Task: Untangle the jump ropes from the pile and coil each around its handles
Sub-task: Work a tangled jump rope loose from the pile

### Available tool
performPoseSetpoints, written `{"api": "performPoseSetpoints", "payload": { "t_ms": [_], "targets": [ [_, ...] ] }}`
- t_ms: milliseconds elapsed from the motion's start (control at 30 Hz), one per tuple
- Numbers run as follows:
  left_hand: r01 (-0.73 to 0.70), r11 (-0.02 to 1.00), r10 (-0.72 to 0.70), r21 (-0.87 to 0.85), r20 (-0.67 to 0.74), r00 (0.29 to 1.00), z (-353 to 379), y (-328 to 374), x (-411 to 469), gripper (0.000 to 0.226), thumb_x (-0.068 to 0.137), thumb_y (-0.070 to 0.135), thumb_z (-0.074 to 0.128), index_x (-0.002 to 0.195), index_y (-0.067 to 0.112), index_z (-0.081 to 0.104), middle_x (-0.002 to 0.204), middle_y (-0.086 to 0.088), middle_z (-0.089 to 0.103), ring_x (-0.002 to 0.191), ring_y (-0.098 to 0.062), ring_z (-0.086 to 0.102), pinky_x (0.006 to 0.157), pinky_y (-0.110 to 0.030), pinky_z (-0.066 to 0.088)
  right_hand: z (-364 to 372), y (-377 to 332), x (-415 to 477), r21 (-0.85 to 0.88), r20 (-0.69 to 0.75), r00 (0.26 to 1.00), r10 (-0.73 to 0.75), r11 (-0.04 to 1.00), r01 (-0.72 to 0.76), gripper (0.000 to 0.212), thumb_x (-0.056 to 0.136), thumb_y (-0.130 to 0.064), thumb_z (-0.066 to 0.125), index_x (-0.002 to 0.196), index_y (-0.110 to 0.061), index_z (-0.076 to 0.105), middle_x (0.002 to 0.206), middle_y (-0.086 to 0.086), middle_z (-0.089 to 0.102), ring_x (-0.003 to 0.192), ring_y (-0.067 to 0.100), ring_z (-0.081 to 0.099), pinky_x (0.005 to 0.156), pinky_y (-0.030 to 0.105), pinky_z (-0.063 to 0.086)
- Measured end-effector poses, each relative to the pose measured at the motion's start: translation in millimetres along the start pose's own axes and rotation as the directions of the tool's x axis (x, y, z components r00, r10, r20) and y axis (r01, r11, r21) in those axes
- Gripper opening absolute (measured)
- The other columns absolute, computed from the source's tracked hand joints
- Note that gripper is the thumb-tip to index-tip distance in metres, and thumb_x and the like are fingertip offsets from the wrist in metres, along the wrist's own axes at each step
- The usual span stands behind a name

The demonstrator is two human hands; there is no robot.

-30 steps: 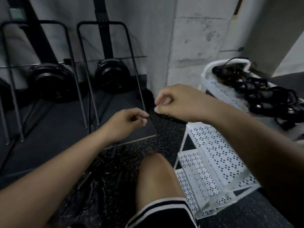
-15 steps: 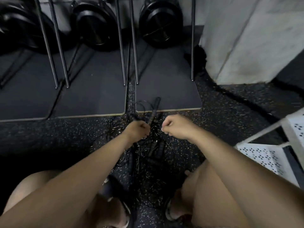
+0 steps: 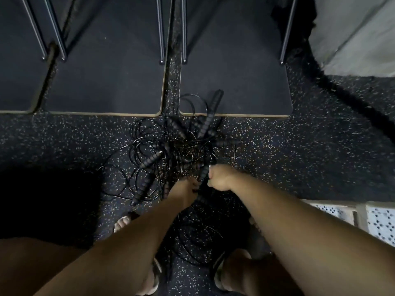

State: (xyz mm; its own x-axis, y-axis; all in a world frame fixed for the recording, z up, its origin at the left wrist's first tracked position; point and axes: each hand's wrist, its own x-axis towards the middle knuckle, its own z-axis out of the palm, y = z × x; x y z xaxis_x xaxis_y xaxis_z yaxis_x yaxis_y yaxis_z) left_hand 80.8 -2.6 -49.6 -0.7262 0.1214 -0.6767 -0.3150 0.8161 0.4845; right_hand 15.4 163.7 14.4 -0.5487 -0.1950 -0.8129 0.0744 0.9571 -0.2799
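1. On the speckled floor point(image 3: 299, 159) at centre: pile of jump ropes point(image 3: 181, 146), thin black cords and ridged grips in one tangle. Spills from 12 o'clock, over the edge of the right mat point(image 3: 235, 77), down to 6 o'clock between the feet.
2. Just at 5 o'clock of the tangle's middle: right hand point(image 3: 220, 178), fist curled tight round one ridged handle point(image 3: 204, 173).
3. Beside it at 6 o'clock: left hand point(image 3: 184, 190), touching the cords, fingertips lost in the dark strands. Impossible to tell its grip.
4. Open floor at 3 o'clock. Hemmed at 12 by mats and metal legs point(image 3: 161, 28), and at 4 by a white perforated rack point(image 3: 380, 223) cut off by the frame.
5. Deep shadow at 8 o'clock. Cords at 6 barely readable.
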Motion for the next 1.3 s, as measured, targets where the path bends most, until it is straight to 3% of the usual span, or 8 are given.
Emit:
{"api": "performPoseSetpoints", "payload": {
  "t_ms": [167,267,400,667,833,1033,1100,1300],
  "targets": [
    [-0.017,0.994,0.021,0.109,-0.036,0.999,34.4,-41.9,39.0,0.040,0.093,0.027,0.072,0.133,0.027,0.065,0.134,-0.003,0.061,0.114,-0.029,0.066,0.095,-0.043,0.058,68.9,17.1,60.3,0.085,0.068,0.995,0.075,0.993,-0.080,0.025,0.103,-0.023,0.061,0.081,-0.021,0.050,0.087,0.002,0.056,0.078,0.023,0.058,0.060,0.033,0.041],
    [-0.062,0.981,0.064,0.185,-0.002,0.998,40.6,-54.9,54.2,0.047,0.091,0.018,0.071,0.136,0.027,0.062,0.135,-0.001,0.058,0.120,-0.029,0.061,0.100,-0.045,0.055,106.2,28.9,79.5,0.172,0.051,0.989,0.137,0.975,-0.144,0.013,0.101,-0.029,0.065,0.103,-0.020,0.055,0.102,0.006,0.065,0.093,0.028,0.065,0.074,0.034,0.049],
    [-0.092,0.965,0.087,0.244,0.034,0.996,54.1,-68.2,69.3,0.043,0.095,0.018,0.069,0.136,0.030,0.062,0.139,0.001,0.054,0.129,-0.026,0.050,0.106,-0.046,0.048,143.9,38.4,101.1,0.087,0.025,0.978,0.208,0.974,-0.209,0.042,0.097,-0.024,0.069,0.131,-0.017,0.046,0.121,0.012,0.067,0.107,0.036,0.066,0.080,0.040,0.054],
    [-0.119,0.947,0.120,0.300,0.016,0.993,72.6,-78.8,83.1,0.038,0.097,0.033,0.071,0.134,0.033,0.063,0.137,0.002,0.052,0.132,-0.024,0.044,0.108,-0.045,0.040,163.1,27.1,115.6,-0.100,0.001,0.984,0.177,0.979,-0.176,0.049,0.096,-0.044,0.068,0.133,-0.026,0.043,0.122,0.005,0.069,0.119,0.031,0.066,0.103,0.047,0.047],
    [-0.156,0.920,0.156,0.360,0.030,0.987,59.4,-80.0,77.5,0.047,0.094,0.037,0.072,0.139,0.030,0.061,0.135,-0.001,0.056,0.133,-0.026,0.044,0.107,-0.047,0.040,116.8,14.4,111.1,0.046,0.144,0.979,0.146,0.987,-0.154,0.039,0.098,-0.042,0.059,0.130,-0.021,0.052,0.121,0.007,0.068,0.098,0.026,0.063,0.080,0.038,0.052],
    [-0.141,0.951,0.178,0.277,-0.112,0.978,20.9,-57.4,60.4,0.032,0.098,0.039,0.066,0.127,0.027,0.071,0.131,0.003,0.066,0.128,-0.024,0.052,0.104,-0.043,0.045,12.6,-7.0,60.5,-0.027,0.253,0.961,0.112,0.994,-0.109,0.025,0.093,-0.021,0.058,0.116,-0.013,0.061,0.090,0.005,0.072,0.067,0.019,0.064,0.054,0.025,0.050],
    [-0.140,0.960,0.182,0.241,-0.165,0.969,2.7,-50.7,50.4,0.026,0.099,0.035,0.065,0.121,0.028,0.075,0.128,0.003,0.068,0.124,-0.023,0.055,0.102,-0.042,0.048,-14.4,-11.9,38.6,-0.025,0.285,0.950,0.128,0.992,-0.126,0.032,0.084,-0.017,0.059,0.113,-0.007,0.067,0.084,0.007,0.071,0.064,0.022,0.060,0.054,0.026,0.046],
    [-0.133,0.964,0.187,0.231,-0.231,0.955,-45.5,-36.0,17.3,0.027,0.104,0.042,0.059,0.124,0.029,0.071,0.125,0.003,0.060,0.122,-0.024,0.053,0.103,-0.042,0.049,-78.2,-38.6,-44.3,0.021,0.216,0.975,0.042,0.999,-0.048,0.009,0.082,-0.012,0.056,0.090,-0.012,0.060,0.078,0.008,0.062,0.054,0.020,0.047,0.049,0.026,0.036]
  ]
}}
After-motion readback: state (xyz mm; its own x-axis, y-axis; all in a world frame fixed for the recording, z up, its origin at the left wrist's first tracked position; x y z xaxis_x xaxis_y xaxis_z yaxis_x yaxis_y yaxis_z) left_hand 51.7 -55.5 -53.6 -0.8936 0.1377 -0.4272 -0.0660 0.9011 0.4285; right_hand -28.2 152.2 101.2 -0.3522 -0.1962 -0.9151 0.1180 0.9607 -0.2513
